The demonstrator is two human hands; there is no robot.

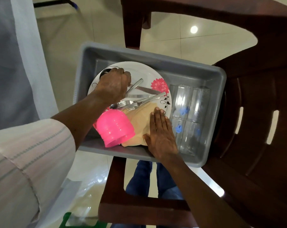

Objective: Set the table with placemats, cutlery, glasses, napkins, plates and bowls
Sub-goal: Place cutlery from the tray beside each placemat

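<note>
1. A grey tub [156, 58] is sitting on the seat of a dark brown chair [254, 112], and everything for the table is lying inside it.
2. A white plate [139, 71] with a pink flower print is filling the tub's 10 o'clock part. The cutlery [144, 96] – forks, a knife and at least one spoon – is lying crossed on it.
3. The left hand [114, 84] is reaching in from 8 o'clock. Its fingers are curling tightly round the ends of some of the cutlery at the plate's 9 o'clock side, with metal ends sticking out of the fist toward 3 o'clock.
4. The right hand [161, 135] is coming in from 5 o'clock and lying flat, with fingers straight and pressed together and the thumb spread out. It is pressing on the beige sheets [139, 119] (napkins or placemats, it is not clear which) at the tub's 6 o'clock.
5. The pink bowls [114, 127] – nested and tipped mouth-down – are resting at 7 o'clock, touching the beige sheets.
6. The clear glasses [187, 116] with small blue prints are lying on their sides at 3 to 4 o'clock, just beside the right hand.
</note>
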